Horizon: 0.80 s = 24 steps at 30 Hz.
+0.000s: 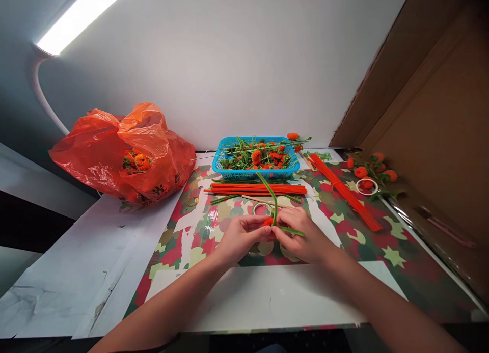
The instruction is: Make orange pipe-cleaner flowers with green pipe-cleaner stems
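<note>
Above the front of the table, my two hands meet. My left hand [240,237] is closed, its thumb and fingers pinching a small orange pipe-cleaner flower [268,221]. Close against it, my right hand [305,235] pinches a green pipe cleaner [274,197]. One length of the green stem rises up and bends to the left, while another sticks out to the right across my fingers. The fingertips hide where green and orange join. Just behind the hands lies a roll of white tape [261,206], partly covered.
A blue basket [218,164] of orange flowers and green stems stands at the back. Orange pipe cleaners [255,189] lie before it; another orange bundle [347,194] is at right. A red plastic bag [168,154] with flowers sits left. Finished flowers [361,172] lie far right.
</note>
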Motion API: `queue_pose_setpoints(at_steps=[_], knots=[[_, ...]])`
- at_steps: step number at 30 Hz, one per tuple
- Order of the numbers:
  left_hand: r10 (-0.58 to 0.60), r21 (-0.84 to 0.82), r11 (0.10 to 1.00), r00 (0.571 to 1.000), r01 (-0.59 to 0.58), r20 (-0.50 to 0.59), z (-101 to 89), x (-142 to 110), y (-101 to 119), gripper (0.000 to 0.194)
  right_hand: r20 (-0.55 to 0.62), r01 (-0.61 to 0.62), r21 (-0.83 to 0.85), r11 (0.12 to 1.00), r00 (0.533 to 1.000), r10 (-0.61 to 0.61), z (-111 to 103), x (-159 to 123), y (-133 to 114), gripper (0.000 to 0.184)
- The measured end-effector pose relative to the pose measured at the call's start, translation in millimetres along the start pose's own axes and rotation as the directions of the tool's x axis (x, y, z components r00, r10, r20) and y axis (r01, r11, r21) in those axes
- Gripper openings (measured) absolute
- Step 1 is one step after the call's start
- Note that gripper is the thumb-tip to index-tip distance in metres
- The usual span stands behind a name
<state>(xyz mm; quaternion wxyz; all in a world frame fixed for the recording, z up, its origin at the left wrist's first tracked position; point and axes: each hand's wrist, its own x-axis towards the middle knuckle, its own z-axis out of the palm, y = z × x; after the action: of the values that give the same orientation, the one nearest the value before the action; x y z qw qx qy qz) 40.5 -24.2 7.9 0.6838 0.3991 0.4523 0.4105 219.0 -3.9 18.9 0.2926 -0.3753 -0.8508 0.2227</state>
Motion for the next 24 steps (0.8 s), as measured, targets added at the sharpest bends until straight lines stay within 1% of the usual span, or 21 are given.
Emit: queue_pose_setpoints(at_steps=[3,6,9,11,14,17,18,19,21,23,24], knots=[[-0.003,0.020,1.000,0.996,0.002,0.085,-2.5,-1,3,0.042,0.043,-0.032,0.025,0.999,0.999,0.031,-2,0,0,0.021],[-0.020,0.009,1.000,0.991,0.019,0.131,-4.7,-1,5,0.047,0.036,-0.132,0.083,0.988,0.991,0.129,0,0,-3,0.024],[-0.016,-0.003,1.000,0.993,0.016,0.117,-4.9,0,4,0.051,0.025,-0.216,0.137,0.967,0.976,0.214,4,0,-4,0.029],[0.014,0.004,1.000,0.997,-0.015,0.078,-3.4,0,2,0.050,0.024,-0.223,0.147,0.964,0.975,0.222,8,-2,-3,0.033],[0.122,0.078,0.989,0.992,-0.123,0.016,0.7,-1,-1,0.042,0.028,-0.185,0.149,0.971,0.983,0.183,12,-3,-1,0.034],[0.294,0.207,0.935,0.956,-0.287,-0.003,3.7,-4,-1,0.032,-0.015,-0.133,0.159,0.978,0.990,0.137,12,-3,0,0.035],[0.329,0.227,0.920,0.944,-0.321,0.002,3.7,-5,0,0.031,-0.037,-0.109,0.164,0.980,0.993,0.116,11,-2,-1,0.035],[0.337,0.222,0.917,0.942,-0.331,0.013,3.0,-5,1,0.031,-0.059,-0.079,0.170,0.982,0.994,0.091,10,-2,-1,0.035],[0.270,0.160,0.949,0.962,-0.273,0.041,-0.4,-4,3,0.031,-0.072,-0.006,0.187,0.982,0.997,0.020,6,-1,-3,0.034],[0.155,0.094,0.982,0.984,-0.163,0.085,-5.3,-2,6,0.034,-0.040,0.082,0.201,0.976,0.996,-0.076,3,-1,-3,0.032],[0.101,0.080,0.991,0.988,-0.111,0.116,-7.9,-1,7,0.035,-0.014,0.124,0.201,0.972,0.992,-0.124,2,-1,-3,0.031]])
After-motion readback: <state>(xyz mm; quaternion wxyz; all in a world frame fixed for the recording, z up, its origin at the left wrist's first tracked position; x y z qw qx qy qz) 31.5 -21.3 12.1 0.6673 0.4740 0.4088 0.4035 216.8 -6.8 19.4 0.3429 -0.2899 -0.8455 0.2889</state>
